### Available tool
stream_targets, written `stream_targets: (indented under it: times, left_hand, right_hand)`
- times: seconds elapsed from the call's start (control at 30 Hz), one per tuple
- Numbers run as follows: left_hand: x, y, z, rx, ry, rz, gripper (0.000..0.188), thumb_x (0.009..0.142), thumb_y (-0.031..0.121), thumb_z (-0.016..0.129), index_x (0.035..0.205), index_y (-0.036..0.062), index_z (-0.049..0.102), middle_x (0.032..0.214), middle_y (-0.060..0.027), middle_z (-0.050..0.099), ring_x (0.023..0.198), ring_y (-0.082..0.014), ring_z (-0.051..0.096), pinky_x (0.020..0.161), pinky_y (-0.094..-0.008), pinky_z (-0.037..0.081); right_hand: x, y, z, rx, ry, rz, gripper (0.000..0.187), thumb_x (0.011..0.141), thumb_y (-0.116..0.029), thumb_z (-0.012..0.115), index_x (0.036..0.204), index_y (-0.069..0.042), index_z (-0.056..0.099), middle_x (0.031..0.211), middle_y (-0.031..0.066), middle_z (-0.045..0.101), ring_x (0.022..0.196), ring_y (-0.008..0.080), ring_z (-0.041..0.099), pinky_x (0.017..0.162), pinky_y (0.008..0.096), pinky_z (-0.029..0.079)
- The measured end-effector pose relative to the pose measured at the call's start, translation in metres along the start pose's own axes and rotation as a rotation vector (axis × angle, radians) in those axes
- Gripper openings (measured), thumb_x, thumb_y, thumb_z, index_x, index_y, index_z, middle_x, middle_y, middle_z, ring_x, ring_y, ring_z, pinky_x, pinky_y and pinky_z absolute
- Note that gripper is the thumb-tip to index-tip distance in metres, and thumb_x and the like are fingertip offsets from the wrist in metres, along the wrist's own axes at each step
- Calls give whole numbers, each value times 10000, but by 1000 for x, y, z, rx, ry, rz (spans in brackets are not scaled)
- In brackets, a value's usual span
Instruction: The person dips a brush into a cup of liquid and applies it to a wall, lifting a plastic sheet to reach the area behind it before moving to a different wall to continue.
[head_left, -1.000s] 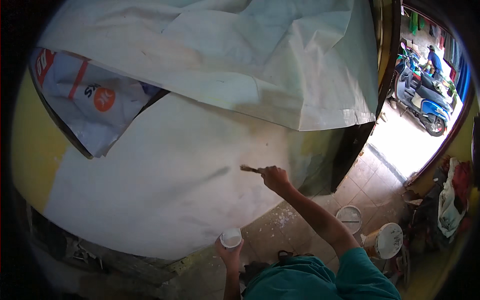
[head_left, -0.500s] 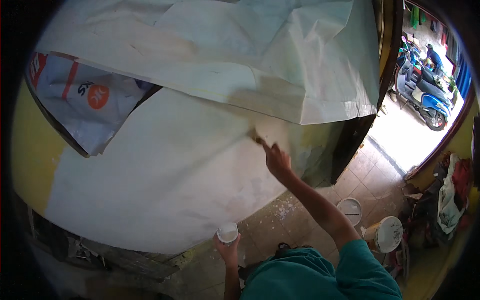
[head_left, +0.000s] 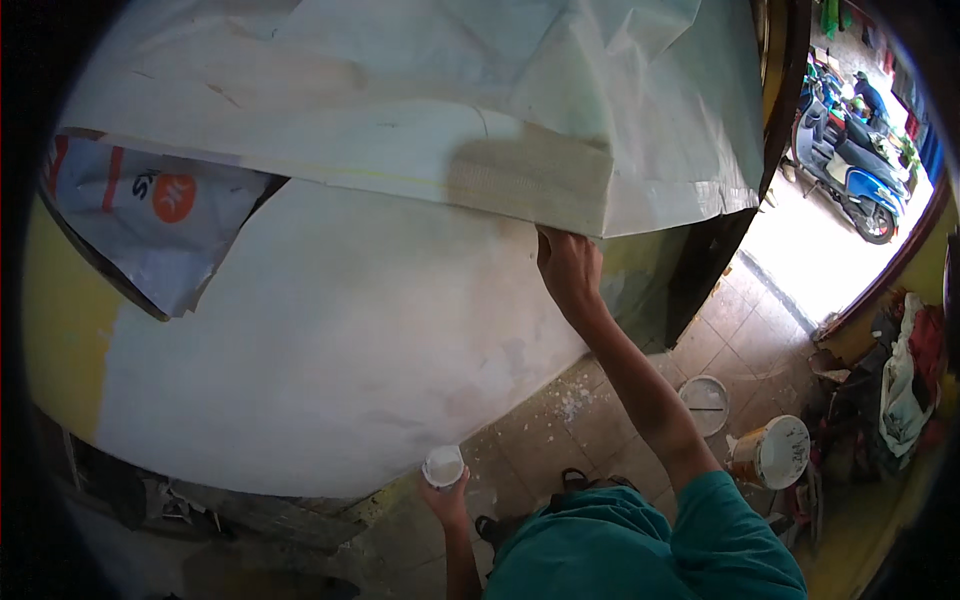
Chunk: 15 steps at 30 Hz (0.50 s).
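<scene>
My right hand (head_left: 568, 272) is raised against the white-painted wall (head_left: 330, 340), just under the lower edge of a pale plastic sheet (head_left: 520, 110) that hangs over the wall's upper part. Its fingers are closed; the paintbrush seen in it earlier is hidden behind the hand and the sheet's edge. My left hand (head_left: 447, 497) is low by my body and holds a small white cup (head_left: 443, 465) upright. My teal sleeve (head_left: 720, 530) fills the lower right.
A printed white sack (head_left: 150, 215) hangs at the left by a yellow unpainted strip (head_left: 55, 330). On the tiled floor stand a white paint bucket (head_left: 772, 452) and a round lid (head_left: 705, 403). A dark door frame (head_left: 715, 250) opens onto parked scooters (head_left: 850, 170). Cloths (head_left: 905, 370) are piled at the right.
My right hand has risen from the middle of the wall up to the sheet's lower edge, and the brush tip is out of sight. The left hand with the cup has barely moved.
</scene>
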<state>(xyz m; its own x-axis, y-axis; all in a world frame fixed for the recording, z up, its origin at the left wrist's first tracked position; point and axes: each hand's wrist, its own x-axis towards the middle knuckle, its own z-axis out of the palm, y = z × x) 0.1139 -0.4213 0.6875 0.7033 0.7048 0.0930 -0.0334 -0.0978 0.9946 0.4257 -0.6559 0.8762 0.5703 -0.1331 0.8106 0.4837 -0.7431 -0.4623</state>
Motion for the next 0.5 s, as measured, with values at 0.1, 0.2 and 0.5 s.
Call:
stream_targets:
  times: [0.1, 0.2, 0.5]
  left_hand:
    - [-3, 3, 12, 50, -13, 4, 617, 605, 85, 843, 1133, 21, 531, 1053, -70, 570, 971, -207, 565, 841, -357, 453]
    - [4, -5, 13, 138, -60, 72, 655, 602, 93, 849, 1157, 24, 510, 1077, -78, 555, 970, -209, 568, 830, -355, 455]
    - [-4, 42, 45, -71, -173, -9, 628, 643, 7, 806, 1175, 23, 473, 1106, -93, 515, 948, -208, 585, 756, -324, 554]
  right_hand:
    - [-38, 14, 21, -10, -250, 70, 356, 863, -83, 535, 1202, -182, 577, 806, 175, 568, 674, 379, 596, 554, 467, 480]
    - [-106, 37, 43, -168, -545, 177, 373, 878, -72, 472, 1203, -214, 585, 797, 157, 585, 692, 350, 621, 602, 462, 509]
    - [-23, 2, 5, -66, -388, 148, 227, 880, -131, 537, 1087, -148, 627, 743, 168, 611, 667, 344, 622, 563, 458, 493]
